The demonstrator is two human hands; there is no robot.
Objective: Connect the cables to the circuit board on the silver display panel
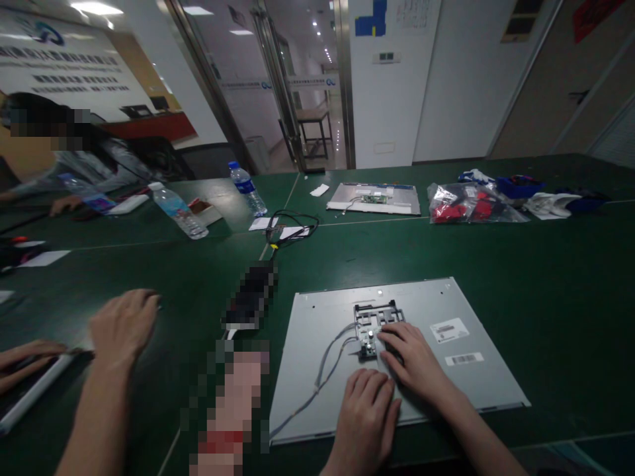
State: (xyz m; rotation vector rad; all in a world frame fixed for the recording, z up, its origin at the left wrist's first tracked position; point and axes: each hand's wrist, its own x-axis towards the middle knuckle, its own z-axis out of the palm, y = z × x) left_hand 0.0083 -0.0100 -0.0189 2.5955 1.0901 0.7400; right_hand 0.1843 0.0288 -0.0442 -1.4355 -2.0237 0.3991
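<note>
Both my hands are over the pale metal back of a flat display panel (421, 294) lying on the green table. A black frame (380, 307) sits on the panel's middle with a small circuit board (367, 342) at its lower part. My right hand (414, 360) touches the right side of the frame with its fingers apart. Just below, my left hand (364, 403) is curled near the board, and its fingertips are hidden. Thin grey cables (325, 363) run from the board to the panel's lower left corner.
A co-worker's arm and hand (119, 324) reach in from the left, beside another hand (30, 360) at a pale-edged object (37, 390). Further back are bottles (181, 211), looped black cable (292, 228), a second panel (342, 198) and a bagged red item (471, 203). A person (99, 155) sits far left.
</note>
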